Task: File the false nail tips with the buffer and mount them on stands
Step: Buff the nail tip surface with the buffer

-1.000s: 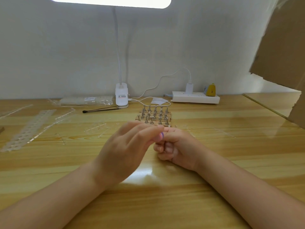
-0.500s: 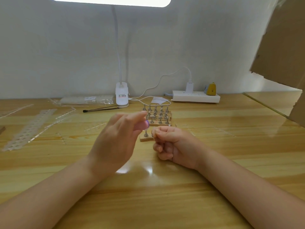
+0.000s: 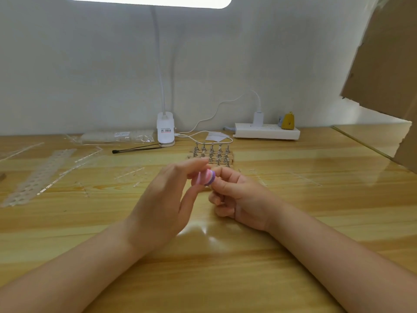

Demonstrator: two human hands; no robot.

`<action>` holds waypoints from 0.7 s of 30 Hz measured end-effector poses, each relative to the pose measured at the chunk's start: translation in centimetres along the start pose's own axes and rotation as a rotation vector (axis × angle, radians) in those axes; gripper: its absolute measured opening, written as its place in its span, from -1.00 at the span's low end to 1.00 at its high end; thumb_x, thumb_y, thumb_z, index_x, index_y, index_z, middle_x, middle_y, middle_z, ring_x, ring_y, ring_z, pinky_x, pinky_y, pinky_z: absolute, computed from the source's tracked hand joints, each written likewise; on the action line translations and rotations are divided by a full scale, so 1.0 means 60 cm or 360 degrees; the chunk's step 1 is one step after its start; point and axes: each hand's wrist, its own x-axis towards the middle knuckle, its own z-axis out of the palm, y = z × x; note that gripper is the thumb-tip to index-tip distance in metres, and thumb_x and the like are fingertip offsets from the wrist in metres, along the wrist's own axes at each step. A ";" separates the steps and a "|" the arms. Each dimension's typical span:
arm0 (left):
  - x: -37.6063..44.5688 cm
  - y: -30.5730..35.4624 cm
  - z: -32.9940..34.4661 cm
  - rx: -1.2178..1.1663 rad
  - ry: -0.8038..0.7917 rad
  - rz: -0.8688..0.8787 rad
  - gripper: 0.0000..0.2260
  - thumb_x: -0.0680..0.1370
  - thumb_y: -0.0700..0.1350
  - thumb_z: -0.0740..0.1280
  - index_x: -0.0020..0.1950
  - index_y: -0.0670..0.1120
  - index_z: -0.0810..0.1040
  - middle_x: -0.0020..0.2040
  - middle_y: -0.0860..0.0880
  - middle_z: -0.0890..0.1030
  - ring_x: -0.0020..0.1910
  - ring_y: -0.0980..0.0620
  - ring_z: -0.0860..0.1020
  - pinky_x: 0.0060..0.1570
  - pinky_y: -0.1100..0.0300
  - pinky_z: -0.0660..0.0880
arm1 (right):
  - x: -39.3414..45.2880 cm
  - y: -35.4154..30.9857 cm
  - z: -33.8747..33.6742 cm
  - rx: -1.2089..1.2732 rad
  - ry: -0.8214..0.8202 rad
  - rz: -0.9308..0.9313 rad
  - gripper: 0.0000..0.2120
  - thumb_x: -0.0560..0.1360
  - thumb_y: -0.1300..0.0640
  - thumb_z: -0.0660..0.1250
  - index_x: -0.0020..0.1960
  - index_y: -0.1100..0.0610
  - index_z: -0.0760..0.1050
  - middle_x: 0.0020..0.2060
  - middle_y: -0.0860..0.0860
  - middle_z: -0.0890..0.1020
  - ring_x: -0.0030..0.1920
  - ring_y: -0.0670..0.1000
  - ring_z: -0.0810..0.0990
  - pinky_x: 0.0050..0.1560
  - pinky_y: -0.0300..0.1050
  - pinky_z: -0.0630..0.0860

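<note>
My left hand [image 3: 164, 204] pinches a small pink, white and purple buffer block [image 3: 205, 177] between thumb and fingertips, just above the table. My right hand [image 3: 239, 197] is curled into a loose fist right beside it, its fingertips touching the buffer's purple end; whatever they pinch is hidden, so I cannot make out a nail tip. Behind both hands stands a wooden board with rows of small metal nail stands [image 3: 213, 154]. The board's near edge is covered by my fingers.
Clear nail-tip strips [image 3: 40, 175] and loose clear sprues lie at the left. A black brush [image 3: 137, 149], a white lamp base [image 3: 165, 132], a plastic bag [image 3: 117, 136], a white cable and a power strip [image 3: 267, 132] line the back. Cardboard [image 3: 388, 59] hangs at the right.
My left hand swung left away from the right hand, then came back; the buffer's striped side now shows against the right fingertips. The right hand barely moved.
</note>
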 end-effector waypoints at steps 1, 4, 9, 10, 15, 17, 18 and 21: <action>-0.002 -0.004 0.000 0.0025 -0.0030 -0.0047 -0.60 0.53 -0.27 0.35 0.31 -0.06 0.33 0.05 -0.06 0.62 -0.01 0.00 0.61 0.00 0.00 0.55 | 0.001 0.000 -0.001 0.0020 0.0014 -0.0014 -0.90 0.44 0.14 0.29 -0.08 0.11 0.41 -0.35 -0.09 0.50 -0.39 -0.12 0.42 -0.51 -0.33 0.25; 0.001 -0.009 -0.003 -0.0019 0.0010 -0.0144 -0.63 0.57 -0.23 0.33 0.32 -0.05 0.30 0.03 -0.07 0.63 0.00 0.00 0.63 0.00 -0.05 0.57 | 0.002 0.001 -0.002 0.0068 0.0057 -0.0031 -0.94 0.44 0.14 0.30 -0.11 0.08 0.43 -0.35 -0.09 0.52 -0.39 -0.12 0.43 -0.54 -0.34 0.28; 0.002 0.001 0.000 -0.0169 0.0008 -0.0083 -0.63 0.56 -0.19 0.33 0.32 -0.05 0.32 0.09 -0.03 0.61 0.08 0.10 0.61 0.09 0.09 0.56 | 0.004 0.005 -0.001 0.0076 0.0114 -0.0043 -0.92 0.42 0.14 0.33 -0.10 0.09 0.45 -0.28 -0.03 0.48 -0.41 -0.13 0.43 -0.55 -0.34 0.27; 0.001 -0.002 -0.001 -0.0120 -0.0030 -0.0122 -0.62 0.56 -0.21 0.35 0.32 -0.04 0.31 0.07 -0.04 0.62 0.05 0.07 0.62 0.05 0.02 0.57 | 0.004 0.004 -0.001 0.0103 0.0125 -0.0041 -0.93 0.42 0.15 0.33 -0.12 0.08 0.45 -0.30 -0.04 0.48 -0.41 -0.13 0.43 -0.56 -0.34 0.27; 0.007 -0.006 -0.003 -0.0153 0.0094 -0.0126 -0.64 0.57 -0.19 0.33 0.33 -0.07 0.32 0.07 -0.03 0.61 0.07 0.12 0.61 0.09 0.16 0.56 | 0.005 0.006 -0.001 0.0097 0.0125 -0.0054 -0.93 0.43 0.14 0.33 -0.12 0.08 0.46 -0.36 -0.10 0.52 -0.41 -0.13 0.42 -0.57 -0.35 0.27; 0.007 -0.001 -0.001 -0.0211 0.0072 -0.0088 -0.64 0.57 -0.16 0.32 0.34 -0.06 0.33 0.10 0.00 0.60 0.10 0.17 0.59 0.11 0.24 0.53 | 0.006 0.006 -0.001 0.0089 0.0120 -0.0058 -0.92 0.42 0.14 0.34 -0.12 0.08 0.46 -0.33 -0.07 0.51 -0.41 -0.13 0.42 -0.56 -0.34 0.28; 0.004 -0.002 0.000 -0.0182 0.0027 -0.0098 -0.64 0.57 -0.17 0.33 0.33 -0.05 0.33 0.10 -0.01 0.61 0.09 0.14 0.60 0.09 0.17 0.55 | 0.006 0.006 -0.001 0.0103 0.0127 -0.0058 -0.93 0.42 0.14 0.34 -0.12 0.09 0.46 -0.31 -0.05 0.50 -0.41 -0.12 0.42 -0.55 -0.33 0.28; 0.001 -0.013 -0.003 -0.0091 -0.0038 -0.0193 -0.61 0.54 -0.22 0.34 0.32 -0.02 0.31 0.06 -0.03 0.64 0.02 0.09 0.63 0.03 0.00 0.57 | 0.006 0.005 -0.002 0.0139 0.0141 -0.0058 -0.94 0.42 0.13 0.34 -0.13 0.07 0.47 -0.33 -0.06 0.49 -0.40 -0.11 0.42 -0.55 -0.33 0.28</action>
